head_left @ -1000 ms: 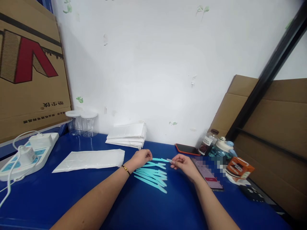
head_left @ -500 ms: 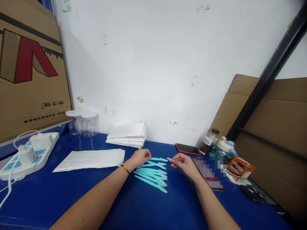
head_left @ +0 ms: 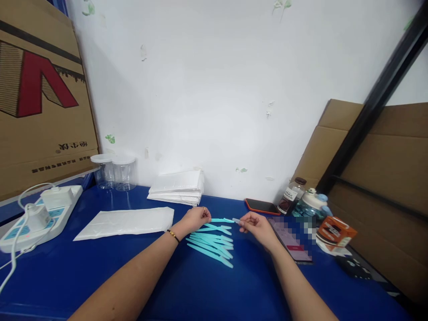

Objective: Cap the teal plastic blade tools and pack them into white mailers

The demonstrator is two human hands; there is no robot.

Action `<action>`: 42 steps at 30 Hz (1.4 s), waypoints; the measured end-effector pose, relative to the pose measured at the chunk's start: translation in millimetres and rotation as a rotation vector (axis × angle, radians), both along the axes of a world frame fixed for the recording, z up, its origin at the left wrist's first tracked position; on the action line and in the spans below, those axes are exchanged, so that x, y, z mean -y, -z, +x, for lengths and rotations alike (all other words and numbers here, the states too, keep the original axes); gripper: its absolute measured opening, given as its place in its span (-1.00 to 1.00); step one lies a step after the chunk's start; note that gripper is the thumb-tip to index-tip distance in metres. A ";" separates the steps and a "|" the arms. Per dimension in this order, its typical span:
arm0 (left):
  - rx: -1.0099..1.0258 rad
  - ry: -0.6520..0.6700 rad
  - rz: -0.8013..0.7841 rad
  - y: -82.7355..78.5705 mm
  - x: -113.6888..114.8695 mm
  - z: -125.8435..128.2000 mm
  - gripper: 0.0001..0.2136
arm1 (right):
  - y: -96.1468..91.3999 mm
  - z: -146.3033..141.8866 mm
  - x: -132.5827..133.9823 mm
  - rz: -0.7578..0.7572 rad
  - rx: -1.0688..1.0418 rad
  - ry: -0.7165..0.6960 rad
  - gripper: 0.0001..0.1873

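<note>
In the head view my left hand (head_left: pixel 197 217) is closed on the handle end of a teal eyebrow razor (head_left: pixel 222 220), which points to the right. Pinched in my right hand (head_left: pixel 256 225) is a small translucent blade cap (head_left: pixel 236 220), held at the razor's tip. Whether cap and tip touch, I cannot tell. Several more teal eyebrow razors (head_left: pixel 210 252) lie fanned on the blue table (head_left: pixel 187 290) just below my hands, partly overlapping one another.
A white packet (head_left: pixel 127 223) lies left, with a stack of white packets (head_left: pixel 175 185) behind. Farther left are lidded clear jars (head_left: pixel 124 174) and a power strip (head_left: pixel 63 218). On the right are phones (head_left: pixel 262 206), a brown bottle (head_left: pixel 291 196), a water bottle (head_left: pixel 309 205) and an orange box (head_left: pixel 336 232).
The cap in my right hand is slightly nearer the razor's tip. My left hand keeps its hold, and the razors on the table lie as before. The camera view has shifted slightly.
</note>
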State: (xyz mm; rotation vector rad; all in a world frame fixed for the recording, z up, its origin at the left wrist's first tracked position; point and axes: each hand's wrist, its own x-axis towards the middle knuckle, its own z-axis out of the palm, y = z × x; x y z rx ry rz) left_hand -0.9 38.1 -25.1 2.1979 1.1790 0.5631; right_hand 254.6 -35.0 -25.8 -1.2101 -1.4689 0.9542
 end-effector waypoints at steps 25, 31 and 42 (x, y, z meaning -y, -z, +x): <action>-0.469 0.263 0.264 -28.8 62.6 17.0 -0.29 | 8.8 18.7 -5.3 0.163 0.359 0.189 -0.69; -0.629 0.109 0.278 -29.3 82.6 42.9 -0.45 | 18.9 23.2 -5.3 0.114 0.274 0.208 -0.64; -0.588 0.087 0.254 -14.7 76.3 46.8 -0.70 | 8.9 -14.2 19.4 -0.034 -0.057 0.207 -0.53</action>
